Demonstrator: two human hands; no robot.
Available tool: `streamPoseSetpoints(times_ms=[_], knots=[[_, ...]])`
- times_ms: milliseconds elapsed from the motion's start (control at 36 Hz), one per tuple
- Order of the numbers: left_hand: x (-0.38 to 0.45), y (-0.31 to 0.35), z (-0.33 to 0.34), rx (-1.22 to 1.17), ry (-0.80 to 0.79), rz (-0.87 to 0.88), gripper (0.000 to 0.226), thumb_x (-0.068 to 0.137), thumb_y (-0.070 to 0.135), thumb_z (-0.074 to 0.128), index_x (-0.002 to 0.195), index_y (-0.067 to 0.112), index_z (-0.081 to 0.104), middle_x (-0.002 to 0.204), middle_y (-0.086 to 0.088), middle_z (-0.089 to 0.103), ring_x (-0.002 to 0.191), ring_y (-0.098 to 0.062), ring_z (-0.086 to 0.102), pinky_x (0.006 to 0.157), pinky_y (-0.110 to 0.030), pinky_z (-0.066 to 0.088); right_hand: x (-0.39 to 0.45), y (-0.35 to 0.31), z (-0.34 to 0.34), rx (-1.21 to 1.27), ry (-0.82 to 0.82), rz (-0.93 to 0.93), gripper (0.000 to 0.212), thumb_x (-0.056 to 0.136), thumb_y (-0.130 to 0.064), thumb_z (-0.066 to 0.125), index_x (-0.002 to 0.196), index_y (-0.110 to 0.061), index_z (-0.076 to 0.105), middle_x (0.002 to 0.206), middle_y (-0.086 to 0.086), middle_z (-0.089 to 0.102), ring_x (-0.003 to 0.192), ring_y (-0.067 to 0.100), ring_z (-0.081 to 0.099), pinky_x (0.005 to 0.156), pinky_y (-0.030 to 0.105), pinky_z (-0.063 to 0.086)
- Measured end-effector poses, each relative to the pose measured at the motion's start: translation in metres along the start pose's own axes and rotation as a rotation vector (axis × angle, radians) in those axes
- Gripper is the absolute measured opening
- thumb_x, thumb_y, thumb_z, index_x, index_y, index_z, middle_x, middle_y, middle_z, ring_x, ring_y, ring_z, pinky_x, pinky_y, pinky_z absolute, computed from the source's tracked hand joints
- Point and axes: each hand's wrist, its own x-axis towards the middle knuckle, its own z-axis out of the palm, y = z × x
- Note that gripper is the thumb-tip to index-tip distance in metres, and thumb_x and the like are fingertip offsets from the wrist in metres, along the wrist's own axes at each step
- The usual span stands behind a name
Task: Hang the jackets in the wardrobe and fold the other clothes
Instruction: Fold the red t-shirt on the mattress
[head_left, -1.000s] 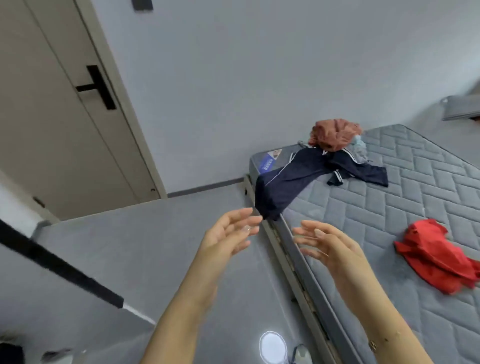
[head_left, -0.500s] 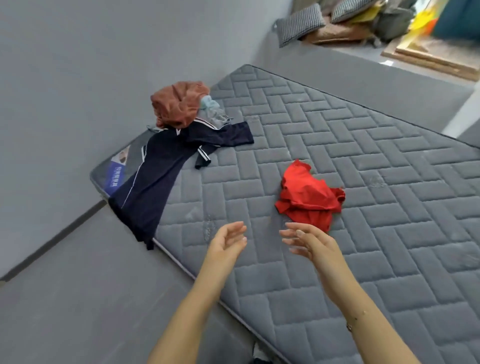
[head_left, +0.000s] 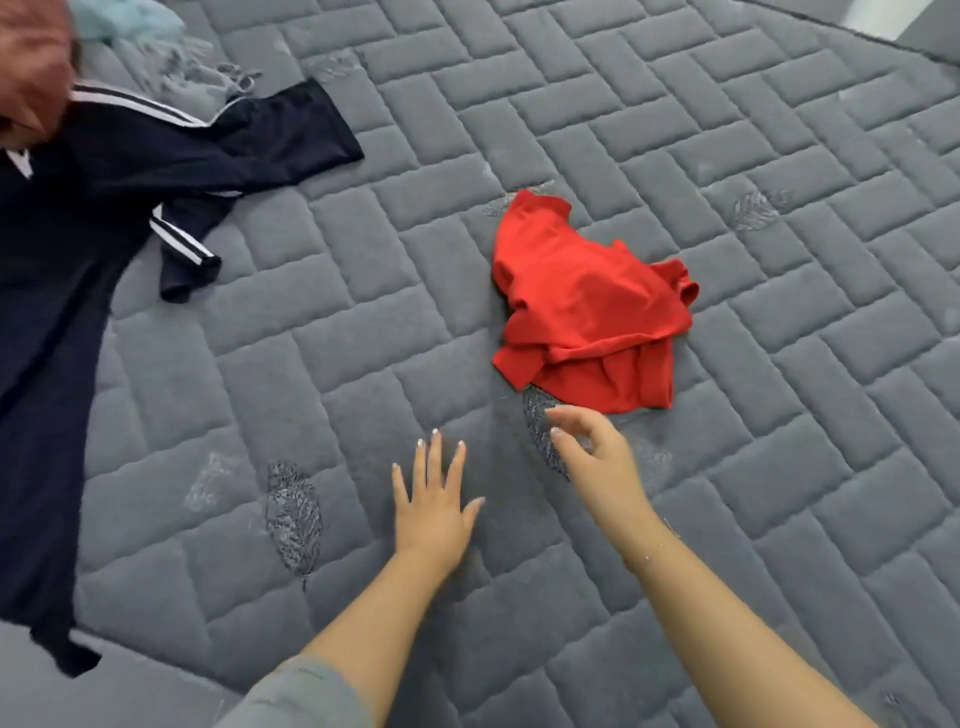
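Note:
A crumpled red garment (head_left: 587, 312) lies on the grey quilted mattress (head_left: 779, 364). My right hand (head_left: 597, 457) hovers just short of its near edge, fingers loosely bent and holding nothing. My left hand (head_left: 434, 506) is spread flat, palm down, over the mattress to the left of it. A navy jacket with white stripes (head_left: 104, 208) lies sprawled at the left, its lower end hanging over the mattress edge. A rust-brown garment (head_left: 31, 67) sits on the jacket's top at the upper left corner, partly cut off by the frame.
A pale blue-grey fringed cloth (head_left: 156, 36) lies beside the rust garment at the top left. The grey floor (head_left: 78, 691) shows at the bottom left past the mattress edge. A strip of light floor shows at the top right corner.
The view has swung from the door and floor onto the mattress and closed in. Both hands have moved forward toward the red garment, and the left hand has turned palm down.

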Motion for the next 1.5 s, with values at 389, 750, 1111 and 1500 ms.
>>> streamPoseSetpoints(times_ms=[389,750,1111,1500], knots=[[0.018,-0.004,0.069,-0.048,0.333,0.012,0.071,0.093,0.058,0.027,0.153,0.022,0.014,0.161,-0.013,0.016,0.148,-0.03,0.015,0.117,-0.061,0.003,0.159,0.037,0.037,-0.979,0.078,-0.32,0.059,0.088,-0.033,0.063,0.144,-0.026,0.043,0.149,0.006,0.037,0.13,0.033,0.036,0.092,0.046,0.045],[0.006,0.0,0.053,-0.058,0.248,-0.006,0.065,0.097,0.056,0.017,0.153,0.025,0.013,0.163,-0.009,0.01,0.151,-0.025,0.008,0.118,-0.054,-0.006,0.09,0.08,-0.017,-0.181,0.089,-0.145,0.025,0.086,-0.002,0.064,0.111,-0.002,0.069,0.102,0.002,0.065,0.099,0.013,0.055,0.091,0.031,0.044],[-0.088,0.047,-0.005,-1.432,0.13,-0.275,0.039,0.095,0.004,0.057,0.126,0.025,0.046,0.138,-0.005,0.05,0.119,-0.011,0.05,0.106,-0.028,0.038,-0.145,0.174,-0.076,-0.576,-0.474,0.086,0.046,0.072,0.003,0.051,0.106,-0.022,0.068,0.115,-0.012,0.061,0.111,0.013,0.057,0.091,0.03,0.045],[-0.074,0.13,0.047,-0.481,0.093,-0.018,0.038,0.085,0.042,0.07,0.113,0.018,0.062,0.119,-0.004,0.056,0.114,-0.03,0.049,0.09,-0.039,0.037,-0.121,0.205,-0.1,-0.034,0.048,0.275,0.052,0.082,-0.024,0.076,0.127,-0.013,0.053,0.113,-0.003,0.054,0.105,0.011,0.052,0.094,0.021,0.04]])
